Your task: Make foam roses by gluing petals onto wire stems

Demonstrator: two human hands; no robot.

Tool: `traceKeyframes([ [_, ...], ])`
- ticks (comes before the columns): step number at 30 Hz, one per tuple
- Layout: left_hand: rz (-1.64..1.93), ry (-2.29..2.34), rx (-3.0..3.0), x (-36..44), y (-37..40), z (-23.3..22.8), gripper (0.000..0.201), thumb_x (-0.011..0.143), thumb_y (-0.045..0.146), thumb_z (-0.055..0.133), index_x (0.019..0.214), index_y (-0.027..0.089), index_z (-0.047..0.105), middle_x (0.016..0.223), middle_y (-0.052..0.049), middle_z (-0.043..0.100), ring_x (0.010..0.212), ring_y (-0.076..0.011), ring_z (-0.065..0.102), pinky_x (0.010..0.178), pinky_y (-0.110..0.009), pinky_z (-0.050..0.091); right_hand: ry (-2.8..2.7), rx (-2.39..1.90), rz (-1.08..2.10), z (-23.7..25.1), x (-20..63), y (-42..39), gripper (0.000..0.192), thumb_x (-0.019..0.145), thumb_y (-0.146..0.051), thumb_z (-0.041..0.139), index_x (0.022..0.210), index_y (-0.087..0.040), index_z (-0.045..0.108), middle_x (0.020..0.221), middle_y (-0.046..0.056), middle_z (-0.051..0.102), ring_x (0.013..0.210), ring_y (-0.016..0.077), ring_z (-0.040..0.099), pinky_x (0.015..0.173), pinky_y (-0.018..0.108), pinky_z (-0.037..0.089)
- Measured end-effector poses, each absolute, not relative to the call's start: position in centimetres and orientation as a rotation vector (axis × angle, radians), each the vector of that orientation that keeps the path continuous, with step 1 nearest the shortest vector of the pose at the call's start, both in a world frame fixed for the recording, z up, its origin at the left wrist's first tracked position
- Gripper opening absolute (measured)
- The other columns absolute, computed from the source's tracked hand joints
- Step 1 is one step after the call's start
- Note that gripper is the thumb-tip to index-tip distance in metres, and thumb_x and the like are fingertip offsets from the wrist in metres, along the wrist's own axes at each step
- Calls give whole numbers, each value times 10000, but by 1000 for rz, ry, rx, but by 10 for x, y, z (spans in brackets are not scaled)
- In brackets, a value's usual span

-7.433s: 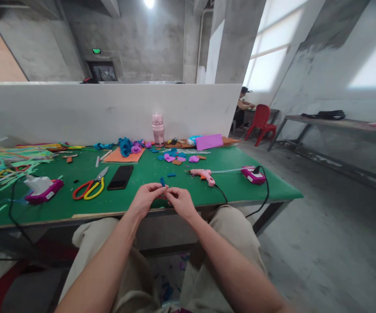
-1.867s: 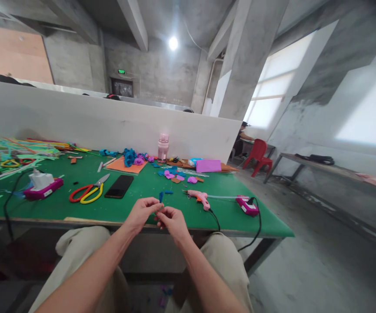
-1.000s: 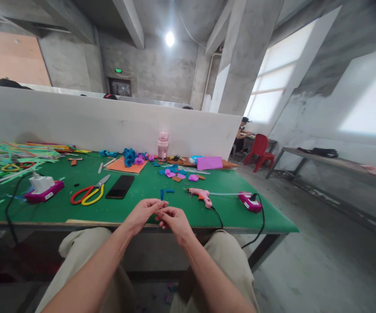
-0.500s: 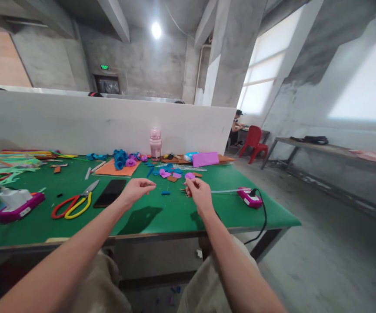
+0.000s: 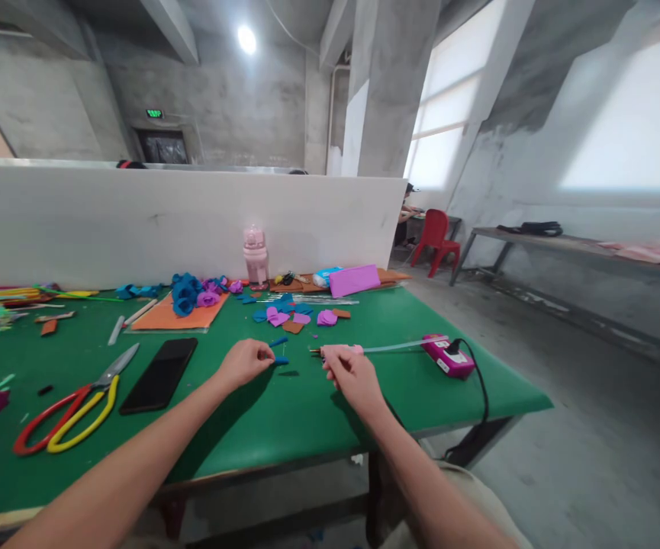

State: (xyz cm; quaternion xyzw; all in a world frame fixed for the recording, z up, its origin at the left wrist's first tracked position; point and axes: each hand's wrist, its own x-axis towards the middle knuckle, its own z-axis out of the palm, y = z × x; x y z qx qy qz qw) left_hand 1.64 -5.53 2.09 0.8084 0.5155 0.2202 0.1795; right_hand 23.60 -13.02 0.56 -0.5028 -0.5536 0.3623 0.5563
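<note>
My left hand (image 5: 246, 363) is closed in a pinch on a small blue paper piece (image 5: 280, 361), whose shadow falls on the green table. Just beyond it is another narrow blue piece (image 5: 278, 341). To the right, my right hand (image 5: 352, 374) has its fingers closed on a pink hot glue gun (image 5: 349, 350). The gun's metal tip points left, toward my left hand, and a long translucent glue stick (image 5: 395, 347) runs out of its back. Cut purple petals (image 5: 326, 318) and blue petals (image 5: 301, 309) lie beyond both hands.
Scissors with red and yellow handles (image 5: 83, 404) and a black phone (image 5: 159, 375) lie at left. Blue paper flowers (image 5: 185, 294) rest on an orange sheet (image 5: 163, 319). A pink bottle (image 5: 255, 258) stands by the white partition (image 5: 192, 221). A magenta power strip (image 5: 447, 357) sits at right.
My left hand has come down and now pinches a blue piece. My right hand stays by the glue gun, which shows more clearly. The view has shifted, with objects at left moving leftward.
</note>
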Motion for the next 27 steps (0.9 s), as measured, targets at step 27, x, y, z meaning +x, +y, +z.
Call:
traceKeyframes([
  [27, 626, 1493, 2170, 19, -70, 28, 151, 634, 308, 586, 627, 215, 705, 494, -4, 582, 496, -146, 488, 496, -233, 268, -882, -1075, 1125, 14, 220, -119, 286, 652, -428, 665, 705, -150, 620, 662, 22, 607, 508, 77, 485, 453, 189, 381],
])
